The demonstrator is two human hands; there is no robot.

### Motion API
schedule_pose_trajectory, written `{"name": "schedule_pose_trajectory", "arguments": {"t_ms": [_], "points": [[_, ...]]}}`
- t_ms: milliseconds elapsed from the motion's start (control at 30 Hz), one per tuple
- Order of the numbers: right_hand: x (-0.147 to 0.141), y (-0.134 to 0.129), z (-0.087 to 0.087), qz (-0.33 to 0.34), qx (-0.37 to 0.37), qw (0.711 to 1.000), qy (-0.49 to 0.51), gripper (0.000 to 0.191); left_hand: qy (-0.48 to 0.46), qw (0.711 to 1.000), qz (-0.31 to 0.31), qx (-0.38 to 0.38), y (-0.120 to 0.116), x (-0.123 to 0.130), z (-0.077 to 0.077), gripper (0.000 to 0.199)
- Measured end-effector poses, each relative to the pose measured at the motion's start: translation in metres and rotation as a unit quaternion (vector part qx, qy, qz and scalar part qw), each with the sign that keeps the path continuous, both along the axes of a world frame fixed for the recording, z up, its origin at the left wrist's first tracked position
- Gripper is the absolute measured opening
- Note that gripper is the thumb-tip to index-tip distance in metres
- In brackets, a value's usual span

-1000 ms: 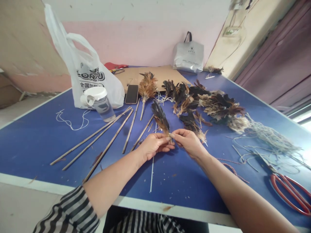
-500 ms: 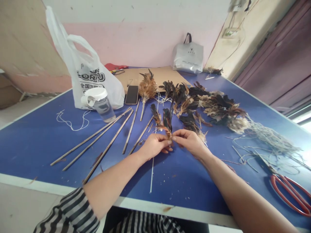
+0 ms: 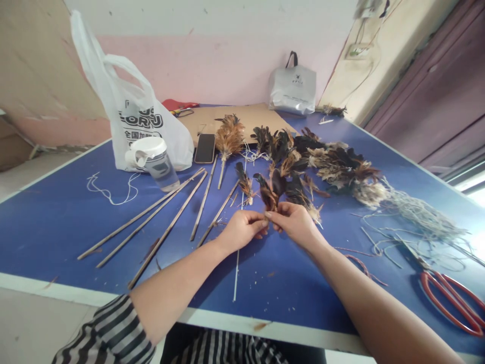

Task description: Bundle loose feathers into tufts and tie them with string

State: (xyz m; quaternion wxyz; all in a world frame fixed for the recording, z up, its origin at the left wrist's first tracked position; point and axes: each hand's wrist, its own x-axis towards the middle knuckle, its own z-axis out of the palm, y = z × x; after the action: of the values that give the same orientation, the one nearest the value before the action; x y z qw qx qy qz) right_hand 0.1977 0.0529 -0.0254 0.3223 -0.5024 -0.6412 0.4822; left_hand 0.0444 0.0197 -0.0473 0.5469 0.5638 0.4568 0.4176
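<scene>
While I look over my blue tabletop (image 3: 284,283), which has a white edge, a white plastic bag (image 3: 151,114) stands at the left with a clear bottle (image 3: 162,169) in front of it. Long thin sticks (image 3: 167,230) lie next, then a phone (image 3: 205,148), with a pink and white wall (image 3: 212,71) behind. In the middle, my left hand (image 3: 242,230) pinches the bottom of a small bunch of dark feathers (image 3: 270,194), which points up and away from me. My right hand (image 3: 295,222) pinches the same bunch from the other side. Farther right are a shiny silver bag (image 3: 293,91) near the wall, a big pile of feathers (image 3: 344,169), a dark purple panel (image 3: 443,76), messy string (image 3: 420,210) and red scissors (image 3: 432,275).

Folds hide some writing on the white bag. My hands cover the bunch's bottom tips, so I can't see them well. The scissors' handles run out of sight on the right.
</scene>
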Motion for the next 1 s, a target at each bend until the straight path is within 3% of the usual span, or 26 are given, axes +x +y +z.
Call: {"name": "schedule_pose_trajectory", "arguments": {"t_ms": [100, 333, 567, 767, 833, 900, 1000], "points": [[0.001, 0.003, -0.003, -0.012, -0.019, 0.999, 0.042, 0.024, -0.019, 1.0, 0.008, -0.015, 0.0, 0.002, 0.004, 0.027], [0.005, 0.007, -0.006, 0.002, -0.06, 0.993, 0.104, 0.027, -0.097, 0.985, -0.013, -0.14, 0.001, -0.002, 0.006, 0.031], [0.003, 0.003, -0.004, 0.012, -0.033, 0.996, 0.079, 0.024, -0.091, 0.985, -0.033, -0.143, 0.001, -0.004, 0.004, 0.03], [0.002, 0.001, 0.001, 0.036, 0.032, 0.999, 0.018, 0.024, -0.118, 0.979, -0.021, -0.163, 0.001, -0.004, 0.008, 0.03], [0.003, 0.001, 0.0, 0.041, 0.07, 0.997, 0.004, 0.033, -0.158, 0.97, -0.001, -0.184, 0.003, -0.006, 0.008, 0.026], [0.003, 0.001, -0.003, 0.056, 0.13, 0.989, -0.033, 0.048, -0.195, 0.958, 0.027, -0.21, 0.006, -0.008, 0.007, 0.02], [0.003, -0.002, -0.008, 0.078, 0.243, 0.961, -0.109, 0.055, -0.228, 0.945, 0.045, -0.229, 0.008, -0.009, 0.007, 0.016]]}}
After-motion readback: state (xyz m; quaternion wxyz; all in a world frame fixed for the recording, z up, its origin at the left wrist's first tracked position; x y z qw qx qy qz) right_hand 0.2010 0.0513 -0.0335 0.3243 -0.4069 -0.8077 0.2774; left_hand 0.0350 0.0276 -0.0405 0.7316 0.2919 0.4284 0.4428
